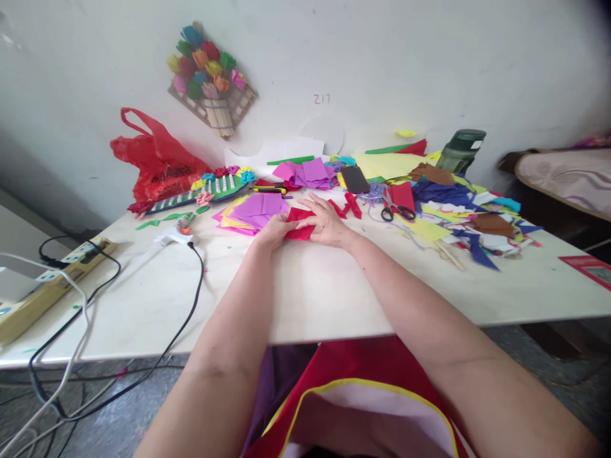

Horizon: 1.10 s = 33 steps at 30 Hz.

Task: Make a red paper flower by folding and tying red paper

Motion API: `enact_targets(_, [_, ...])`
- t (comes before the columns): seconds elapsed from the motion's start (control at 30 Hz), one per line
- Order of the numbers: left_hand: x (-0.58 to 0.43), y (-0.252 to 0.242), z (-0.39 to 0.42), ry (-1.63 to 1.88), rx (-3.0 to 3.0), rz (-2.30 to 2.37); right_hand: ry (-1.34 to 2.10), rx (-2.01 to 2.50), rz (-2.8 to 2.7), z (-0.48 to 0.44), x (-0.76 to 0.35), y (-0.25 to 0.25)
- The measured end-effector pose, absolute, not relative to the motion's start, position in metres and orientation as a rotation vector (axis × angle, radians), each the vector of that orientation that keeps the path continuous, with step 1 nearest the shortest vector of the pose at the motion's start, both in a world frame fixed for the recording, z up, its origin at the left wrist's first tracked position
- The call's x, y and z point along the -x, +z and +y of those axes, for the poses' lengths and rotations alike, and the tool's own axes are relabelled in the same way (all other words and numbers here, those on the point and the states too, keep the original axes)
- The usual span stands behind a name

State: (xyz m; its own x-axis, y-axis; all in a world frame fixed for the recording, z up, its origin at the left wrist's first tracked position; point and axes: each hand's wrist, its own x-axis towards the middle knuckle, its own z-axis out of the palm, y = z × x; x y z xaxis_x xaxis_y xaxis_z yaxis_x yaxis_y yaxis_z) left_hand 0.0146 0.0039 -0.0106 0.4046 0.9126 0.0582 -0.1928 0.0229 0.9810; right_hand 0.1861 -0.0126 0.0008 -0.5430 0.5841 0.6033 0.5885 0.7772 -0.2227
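A small red paper piece (pixel 298 233) lies on the white table between my two hands. Its left edge is pinched between the thumb and fingers of my left hand (pixel 275 233). My right hand (pixel 330 224) rests on the paper's right side, thumb touching it, with the fingers stretched out and spread. Just left of the hands is a stack of purple, yellow and pink sheets (pixel 255 211). Close beyond my right hand lie narrow red strips (pixel 353 205). The underside of the red paper is hidden.
Scissors (pixel 397 208), a phone (pixel 354 180) and heaped coloured scraps (pixel 446 197) are on the right, with a green bottle (pixel 461 151) behind. Leftward are a corded white glue gun (pixel 175 234), a power strip (pixel 62 280) and a red plastic bag (pixel 160 162).
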Motion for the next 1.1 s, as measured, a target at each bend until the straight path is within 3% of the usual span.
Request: enact_targets(1.1, [-0.019, -0.007, 0.001, 0.924, -1.335, 0.800, 0.111, 0.931, -2.049, -0.002, -0.189, -0.004])
